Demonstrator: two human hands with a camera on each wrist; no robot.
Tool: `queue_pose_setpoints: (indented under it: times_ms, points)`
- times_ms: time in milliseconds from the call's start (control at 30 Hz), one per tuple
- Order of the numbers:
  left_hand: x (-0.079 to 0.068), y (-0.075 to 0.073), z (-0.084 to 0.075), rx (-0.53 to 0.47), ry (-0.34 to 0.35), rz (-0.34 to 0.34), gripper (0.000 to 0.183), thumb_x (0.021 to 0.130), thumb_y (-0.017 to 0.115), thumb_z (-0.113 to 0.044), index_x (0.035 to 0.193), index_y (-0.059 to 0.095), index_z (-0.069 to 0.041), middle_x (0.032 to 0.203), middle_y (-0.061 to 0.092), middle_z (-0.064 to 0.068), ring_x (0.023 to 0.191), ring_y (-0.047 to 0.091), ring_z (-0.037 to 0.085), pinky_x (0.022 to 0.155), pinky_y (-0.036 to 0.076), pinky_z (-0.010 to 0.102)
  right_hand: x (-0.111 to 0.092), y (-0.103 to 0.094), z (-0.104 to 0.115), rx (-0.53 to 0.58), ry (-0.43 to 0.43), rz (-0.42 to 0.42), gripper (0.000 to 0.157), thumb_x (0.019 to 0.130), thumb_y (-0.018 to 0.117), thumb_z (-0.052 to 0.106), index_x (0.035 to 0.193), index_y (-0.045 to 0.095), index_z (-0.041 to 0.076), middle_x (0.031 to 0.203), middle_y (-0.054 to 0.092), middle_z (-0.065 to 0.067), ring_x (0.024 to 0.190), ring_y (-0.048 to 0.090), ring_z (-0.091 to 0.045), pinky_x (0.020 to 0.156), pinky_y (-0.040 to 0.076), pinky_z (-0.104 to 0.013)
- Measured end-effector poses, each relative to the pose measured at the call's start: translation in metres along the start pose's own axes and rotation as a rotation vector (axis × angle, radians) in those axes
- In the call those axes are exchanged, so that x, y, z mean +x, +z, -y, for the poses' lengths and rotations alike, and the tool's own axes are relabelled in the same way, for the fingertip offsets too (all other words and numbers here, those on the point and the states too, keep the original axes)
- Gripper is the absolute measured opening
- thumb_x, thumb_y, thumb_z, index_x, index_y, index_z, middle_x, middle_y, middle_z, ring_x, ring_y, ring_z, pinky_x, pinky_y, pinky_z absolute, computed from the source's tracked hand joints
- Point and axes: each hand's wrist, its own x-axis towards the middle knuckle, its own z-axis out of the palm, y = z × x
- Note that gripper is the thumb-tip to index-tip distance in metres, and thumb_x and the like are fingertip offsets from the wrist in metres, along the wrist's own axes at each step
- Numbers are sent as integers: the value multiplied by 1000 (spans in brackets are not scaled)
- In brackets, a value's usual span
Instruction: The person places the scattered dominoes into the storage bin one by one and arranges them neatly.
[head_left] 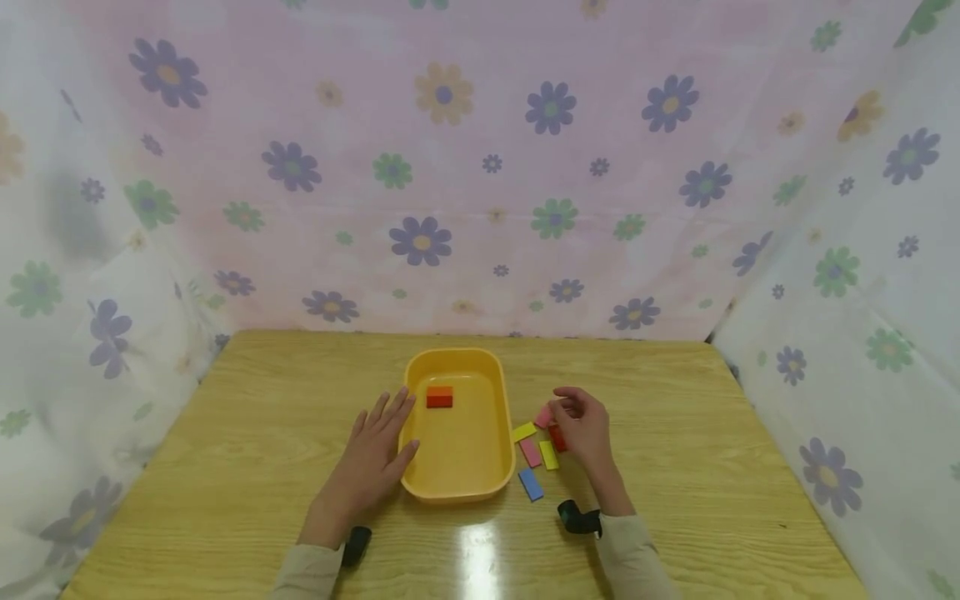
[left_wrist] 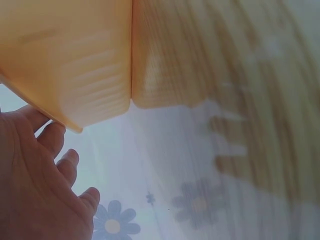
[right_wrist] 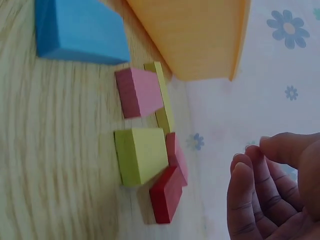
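A yellow plastic bin [head_left: 463, 492] stands on the wooden table. My left hand [head_left: 369, 462] rests along its left rim, fingers spread and fairly straight; in the left wrist view the fingertips touch the bin's edge. Inside the bin, near its far left, lies a red block [head_left: 439, 397] with an orange-looking top. My right hand [head_left: 585, 429] is held above the loose blocks with bent fingers, thumb close to the index fingertip and nothing between them. Beneath and beside it are a red block [right_wrist: 166, 195], pink blocks [right_wrist: 137, 92], yellow blocks [right_wrist: 141, 155] and a blue block [right_wrist: 82, 32].
The wooden table [head_left: 300, 400] reaches back to a pink flowered curtain [head_left: 495, 183], with white flowered cloth on both sides. Black wrist-worn devices [head_left: 577, 518] show at the wrists. The blocks lie close against the bin's right side.
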Motion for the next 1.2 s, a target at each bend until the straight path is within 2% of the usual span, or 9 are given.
queue_pose_setpoints:
  times_ms: [167, 433, 633, 1033, 1200]
  points:
    - [0, 2, 3, 3, -1, 2, 64, 104, 57, -31, 158, 35, -6, 168, 26, 10, 154, 21, 42, 119, 13, 69, 0, -8, -7, -67, 27, 10, 25, 93, 72, 4, 116, 70, -4, 98, 73, -18, 87, 69, -24, 73, 54, -17]
    - [1, 3, 5, 6, 1, 2, 65, 103, 58, -29, 159, 34, -7, 168, 26, 9, 154, 20, 41, 119, 13, 70, -4, -15, -9, -198, 111, 96, 31, 90, 73, 2, 119, 66, -8, 101, 70, -21, 88, 70, -31, 74, 60, -36]
    - [1, 3, 5, 3, 1, 3, 65, 103, 59, -28, 159, 34, -7, 168, 26, 9, 154, 21, 42, 119, 12, 70, -9, -18, -10, -267, 172, 156, 38, 86, 77, 2, 121, 64, -8, 103, 69, -20, 86, 65, -26, 73, 57, -35]
    - [-2, 4, 6, 2, 2, -8, 65, 104, 57, -32, 160, 34, -8, 168, 26, 8, 154, 21, 42, 119, 12, 69, -9, -18, -12, -290, 143, 202, 36, 84, 74, -8, 119, 67, -7, 102, 71, -16, 87, 66, -23, 79, 58, -38]
    - [-2, 3, 4, 11, 2, -9, 65, 104, 57, -33, 159, 34, -8, 168, 27, 8, 154, 22, 41, 119, 13, 70, -11, -22, -12, -305, 115, 205, 34, 84, 73, -7, 117, 68, -7, 104, 71, -17, 90, 67, -26, 83, 59, -43]
